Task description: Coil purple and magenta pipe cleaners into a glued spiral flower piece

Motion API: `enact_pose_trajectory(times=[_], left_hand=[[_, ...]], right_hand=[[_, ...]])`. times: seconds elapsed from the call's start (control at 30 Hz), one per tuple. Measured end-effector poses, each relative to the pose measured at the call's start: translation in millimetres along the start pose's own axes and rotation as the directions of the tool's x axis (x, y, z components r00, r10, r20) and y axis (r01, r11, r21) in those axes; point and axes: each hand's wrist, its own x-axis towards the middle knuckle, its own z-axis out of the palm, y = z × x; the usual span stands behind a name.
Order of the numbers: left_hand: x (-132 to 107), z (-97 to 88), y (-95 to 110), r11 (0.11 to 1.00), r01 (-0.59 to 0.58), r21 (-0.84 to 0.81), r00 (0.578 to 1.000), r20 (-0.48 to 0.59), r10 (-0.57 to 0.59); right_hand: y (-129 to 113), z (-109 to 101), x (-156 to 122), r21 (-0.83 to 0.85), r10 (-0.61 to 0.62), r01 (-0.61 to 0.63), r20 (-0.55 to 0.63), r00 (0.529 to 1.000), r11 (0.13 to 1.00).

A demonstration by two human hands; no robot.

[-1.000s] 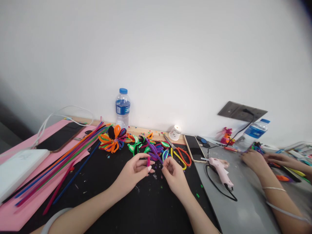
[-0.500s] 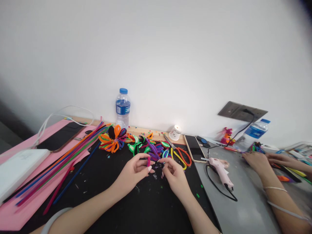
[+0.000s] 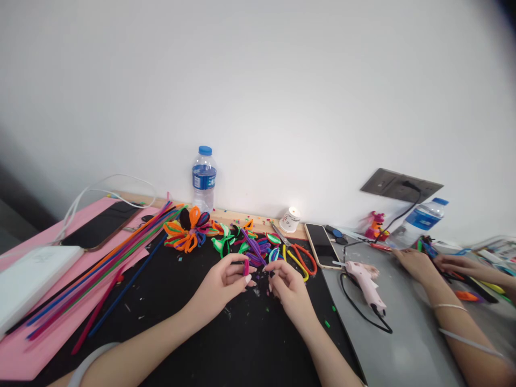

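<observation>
Over the black work surface, my left hand (image 3: 224, 279) is closed in a pinch around a short magenta pipe cleaner piece (image 3: 246, 267). Just to its right, my right hand (image 3: 291, 287) has its thumb and fingers pressed together; a dark bit shows at the fingertips, too small to make out. Beyond both hands lie purple pipe cleaner loops (image 3: 258, 249) and green leaf-like pipe cleaner shapes (image 3: 223, 244). An orange pipe cleaner flower (image 3: 189, 230) rests to the left of them. Scissors (image 3: 305, 259) with orange and yellow handles lie past my right hand.
Long pipe cleaners (image 3: 100, 263) lie across pink paper (image 3: 52, 344) at left, near a phone (image 3: 100, 224) and white box (image 3: 40, 279). A bottle (image 3: 203, 180) stands by the wall. At right are a glue gun (image 3: 366, 285), another phone (image 3: 322, 244) and a co-worker's hands (image 3: 415, 266).
My right fingertips have shifted slightly, while my left hand stays in place with the magenta piece. The co-worker's hands at right have moved a little to the left.
</observation>
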Motion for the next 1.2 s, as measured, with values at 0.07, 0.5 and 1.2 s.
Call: enact_pose_trajectory(times=[0.07, 0.5, 1.2], left_hand=[[-0.5, 0.1, 0.4, 1.0, 0.004, -0.001, 1.0, 0.0, -0.004], [-0.2, -0.3, -0.9, 1.0, 0.005, -0.006, 1.0, 0.006, -0.005], [0.9, 0.3, 2.4, 1.0, -0.003, 0.015, 0.999, -0.046, 0.003]], right_hand=[[-1.0, 0.7, -0.3, 0.048, 0.026, -0.026, 0.007, 1.0, 0.998], [-0.1, -1.4, 1.5, 0.084, 0.02, -0.02, 0.008, 1.0, 0.996], [3.0, -4.5, -2.1, 0.378, -0.014, -0.034, 0.124, 0.992, 0.925]])
